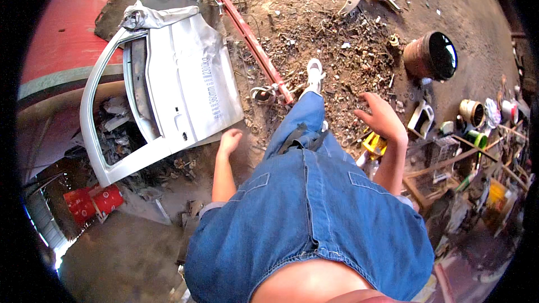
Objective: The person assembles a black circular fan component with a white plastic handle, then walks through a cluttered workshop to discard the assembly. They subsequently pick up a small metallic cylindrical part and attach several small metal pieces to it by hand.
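My left hand [229, 141] hangs at my left side with its fingers curled in, and nothing shows in it. Close by stands a white car door [193, 87] with an open window frame and blue printing on its panel; a small gap appears between hand and door. Out to my right, my right hand [383, 118] is held above the ground, thumb and fingers apart and nothing in them. Below that hand lies a yellow object [374, 144], partly hidden by my arm. One white shoe [315, 73] is stretched ahead of me on the littered ground.
A long red metal beam [242, 28] slants beside the door. Ahead right is a dark liquid-filled bucket [418, 59]; beyond it, a metal stand [351, 0]. Scrap, wood and cans [471, 113] crowd the right. A red drum [92, 202] lies at the left.
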Demonstrator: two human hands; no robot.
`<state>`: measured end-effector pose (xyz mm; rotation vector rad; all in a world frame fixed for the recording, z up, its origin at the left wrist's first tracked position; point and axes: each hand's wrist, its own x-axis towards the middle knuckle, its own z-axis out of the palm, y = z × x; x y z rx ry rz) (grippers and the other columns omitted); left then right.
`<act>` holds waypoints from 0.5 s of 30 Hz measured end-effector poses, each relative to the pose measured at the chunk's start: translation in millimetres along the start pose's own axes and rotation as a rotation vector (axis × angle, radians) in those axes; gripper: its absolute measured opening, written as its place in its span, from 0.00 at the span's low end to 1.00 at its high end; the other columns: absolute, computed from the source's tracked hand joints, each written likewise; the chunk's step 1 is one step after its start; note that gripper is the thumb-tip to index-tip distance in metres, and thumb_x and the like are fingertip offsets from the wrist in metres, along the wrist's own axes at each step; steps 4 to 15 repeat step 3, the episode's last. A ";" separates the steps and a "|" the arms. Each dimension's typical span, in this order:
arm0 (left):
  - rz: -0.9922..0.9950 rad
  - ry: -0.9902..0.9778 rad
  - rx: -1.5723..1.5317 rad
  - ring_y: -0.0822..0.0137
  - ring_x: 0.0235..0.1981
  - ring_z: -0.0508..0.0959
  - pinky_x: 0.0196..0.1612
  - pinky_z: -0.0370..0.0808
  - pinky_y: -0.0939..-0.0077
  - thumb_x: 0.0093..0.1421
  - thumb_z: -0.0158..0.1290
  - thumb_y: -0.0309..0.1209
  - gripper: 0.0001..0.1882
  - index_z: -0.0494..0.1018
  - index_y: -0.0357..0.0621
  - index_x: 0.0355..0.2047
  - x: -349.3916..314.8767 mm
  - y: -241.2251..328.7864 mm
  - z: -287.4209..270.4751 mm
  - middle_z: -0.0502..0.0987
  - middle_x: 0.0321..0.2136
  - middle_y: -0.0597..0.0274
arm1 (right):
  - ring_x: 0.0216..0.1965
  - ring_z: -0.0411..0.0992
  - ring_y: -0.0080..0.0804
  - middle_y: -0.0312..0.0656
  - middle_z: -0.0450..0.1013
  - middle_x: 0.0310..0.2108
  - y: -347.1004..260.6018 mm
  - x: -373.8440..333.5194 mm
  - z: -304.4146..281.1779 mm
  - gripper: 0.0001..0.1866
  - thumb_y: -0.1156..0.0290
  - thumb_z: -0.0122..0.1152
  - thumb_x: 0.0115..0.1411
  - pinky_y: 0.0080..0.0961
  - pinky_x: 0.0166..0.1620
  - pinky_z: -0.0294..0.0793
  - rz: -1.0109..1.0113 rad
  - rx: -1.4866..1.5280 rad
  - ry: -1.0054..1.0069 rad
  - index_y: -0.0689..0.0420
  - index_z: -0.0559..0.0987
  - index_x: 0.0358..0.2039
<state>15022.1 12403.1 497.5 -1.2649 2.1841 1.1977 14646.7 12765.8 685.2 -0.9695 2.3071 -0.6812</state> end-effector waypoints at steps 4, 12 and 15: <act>0.010 0.130 -0.333 0.65 0.34 0.77 0.39 0.71 0.73 0.55 0.50 0.33 0.13 0.75 0.46 0.40 70.5 71.2 -42.0 0.78 0.33 0.54 | 0.47 0.66 0.49 0.55 0.67 0.45 3.6 60.0 -41.0 0.27 0.61 0.60 0.51 0.38 0.51 0.64 0.082 -0.076 -0.093 0.63 0.67 0.48; 0.010 0.130 -0.333 0.65 0.34 0.77 0.39 0.71 0.73 0.55 0.50 0.33 0.13 0.75 0.46 0.40 70.5 71.2 -42.0 0.78 0.33 0.54 | 0.47 0.66 0.49 0.55 0.67 0.45 3.6 60.0 -41.0 0.27 0.61 0.60 0.51 0.38 0.51 0.64 0.082 -0.076 -0.093 0.63 0.67 0.48; 0.010 0.130 -0.333 0.65 0.34 0.77 0.39 0.71 0.73 0.55 0.50 0.33 0.13 0.75 0.46 0.40 70.5 71.2 -42.0 0.78 0.33 0.54 | 0.47 0.66 0.49 0.55 0.67 0.45 3.6 60.0 -41.0 0.27 0.61 0.60 0.51 0.38 0.51 0.64 0.082 -0.076 -0.093 0.63 0.67 0.48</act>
